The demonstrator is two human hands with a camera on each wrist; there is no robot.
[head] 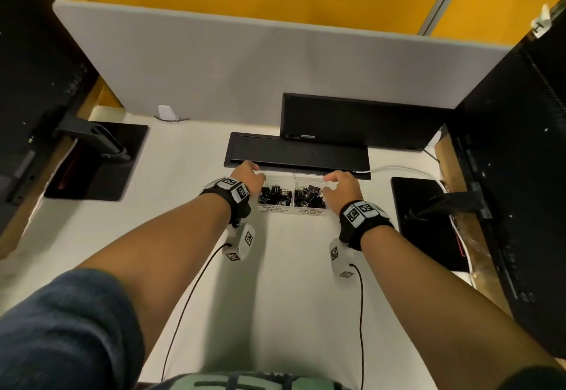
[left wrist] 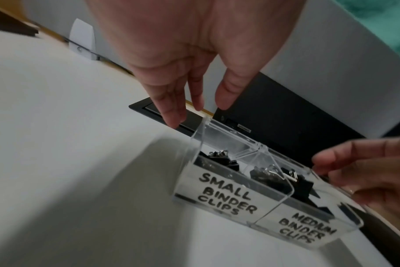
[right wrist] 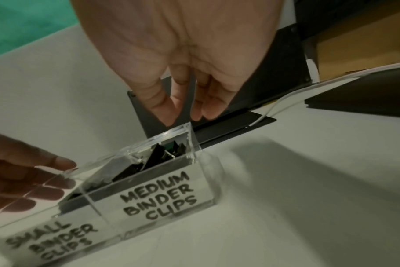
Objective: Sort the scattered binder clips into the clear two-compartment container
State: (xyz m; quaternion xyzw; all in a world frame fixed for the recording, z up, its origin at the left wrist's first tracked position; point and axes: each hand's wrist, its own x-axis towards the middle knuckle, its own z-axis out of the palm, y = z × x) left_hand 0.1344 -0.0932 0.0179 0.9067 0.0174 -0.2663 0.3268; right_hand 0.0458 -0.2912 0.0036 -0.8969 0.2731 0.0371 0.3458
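Observation:
The clear two-compartment container (head: 273, 209) stands on the white desk, its front labelled SMALL BINDER CLIPS and MEDIUM BINDER CLIPS. Small black clips (head: 274, 195) fill the left compartment and medium clips (head: 309, 196) the right. My left hand (head: 249, 175) is at the container's left end, fingers straight and pointing down by its far corner (left wrist: 198, 108). My right hand (head: 340, 181) is at the right end, its fingertips (right wrist: 169, 121) at the far right corner of the rim. Neither hand holds a clip. Whether the fingers press the container's walls (right wrist: 158, 195) is unclear.
A black cable tray (head: 297, 152) lies just behind the container, with a black box (head: 355, 120) and a grey divider (head: 245, 67) beyond. Black monitor bases sit at left (head: 98, 159) and right (head: 428, 221). A white cable (head: 398, 169) runs off to the right.

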